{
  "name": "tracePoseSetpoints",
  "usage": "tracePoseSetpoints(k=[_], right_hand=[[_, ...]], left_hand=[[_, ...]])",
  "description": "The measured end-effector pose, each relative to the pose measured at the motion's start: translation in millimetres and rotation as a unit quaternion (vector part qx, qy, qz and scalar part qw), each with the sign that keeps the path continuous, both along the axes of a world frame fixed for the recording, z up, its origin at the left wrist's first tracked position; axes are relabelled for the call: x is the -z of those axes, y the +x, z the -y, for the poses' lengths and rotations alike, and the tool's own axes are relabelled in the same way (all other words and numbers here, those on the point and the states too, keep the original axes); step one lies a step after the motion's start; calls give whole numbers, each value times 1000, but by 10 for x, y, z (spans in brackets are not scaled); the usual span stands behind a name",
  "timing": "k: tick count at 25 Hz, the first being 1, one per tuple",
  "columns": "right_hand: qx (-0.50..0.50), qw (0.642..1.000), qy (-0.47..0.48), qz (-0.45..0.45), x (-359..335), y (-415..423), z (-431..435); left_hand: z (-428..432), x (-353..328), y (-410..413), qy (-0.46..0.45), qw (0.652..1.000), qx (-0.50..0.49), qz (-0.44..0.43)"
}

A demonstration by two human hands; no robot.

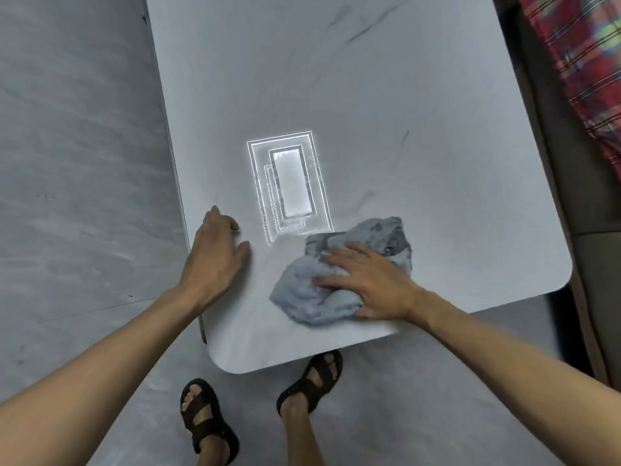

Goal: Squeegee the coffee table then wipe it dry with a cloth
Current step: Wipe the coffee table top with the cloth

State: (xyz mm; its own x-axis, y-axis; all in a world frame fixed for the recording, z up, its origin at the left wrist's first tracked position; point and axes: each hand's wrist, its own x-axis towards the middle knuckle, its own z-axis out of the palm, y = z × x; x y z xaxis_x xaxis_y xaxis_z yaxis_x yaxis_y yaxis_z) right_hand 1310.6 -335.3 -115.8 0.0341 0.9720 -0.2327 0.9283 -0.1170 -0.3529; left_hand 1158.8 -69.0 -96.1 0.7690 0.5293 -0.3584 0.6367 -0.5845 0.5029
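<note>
The white marble-look coffee table fills the middle of the view. A crumpled pale blue-grey cloth lies near its front edge. My right hand presses flat on top of the cloth, fingers spread and pointing left. At the table's left edge rests my left hand, palm down, fingers apart, holding nothing. No squeegee is in view.
A bright rectangular light reflection shines on the tabletop just beyond the hands. Grey floor lies to the left. A sofa with a red plaid fabric runs along the right. My sandalled feet stand at the table's front corner.
</note>
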Motion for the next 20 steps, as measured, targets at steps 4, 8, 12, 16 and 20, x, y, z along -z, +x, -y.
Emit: tracePoseSetpoints(k=[4, 8, 12, 16, 20], right_hand=[[482, 870, 104, -3, -126, 1025, 154], [791, 605, 62, 59, 20, 1273, -690], [668, 740, 78, 25, -12, 770, -1335], [323, 945, 55, 9, -22, -161, -1447], [110, 993, 42, 5, -10, -40, -687]], left_hand=[[-19, 52, 268, 24, 993, 32, -109], [-33, -18, 298, -19, 987, 31, -155], [-51, -75, 298, -40, 987, 21, -156], [-93, -113, 277, -32, 987, 8, -159], [-266, -169, 66, -45, 996, -29, -75]])
